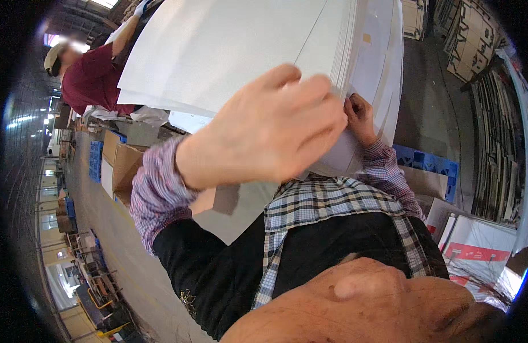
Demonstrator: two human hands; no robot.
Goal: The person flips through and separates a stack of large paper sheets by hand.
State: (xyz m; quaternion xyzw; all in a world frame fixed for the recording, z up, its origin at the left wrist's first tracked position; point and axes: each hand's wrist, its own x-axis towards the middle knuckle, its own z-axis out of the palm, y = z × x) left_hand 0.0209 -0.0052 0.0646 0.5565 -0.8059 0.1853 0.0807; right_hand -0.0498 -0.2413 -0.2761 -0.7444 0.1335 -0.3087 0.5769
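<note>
A stack of large white sheets point(235, 51), paper or thin board, spreads in front of me, its layered edges showing on the right. A thin dark line runs across the top sheet toward my left hand. My left hand point(264, 128) is raised over the near edge of the stack, slightly blurred, with its fingers curled closed; what they hold, if anything, is hidden. Smaller and lower, my right hand point(362, 119) is at the stack's near right corner. Its fingers are pinched together at the sheet edges, partly covered by my left hand.
A co-worker in a dark red shirt point(92, 77) reaches to the sheets' far left side. Cardboard boxes point(126, 166) and a blue pallet point(96, 160) are on the left. Another blue pallet point(427, 166) lies at right, near stacked flat boards point(495, 148) and die-cut panels point(471, 43).
</note>
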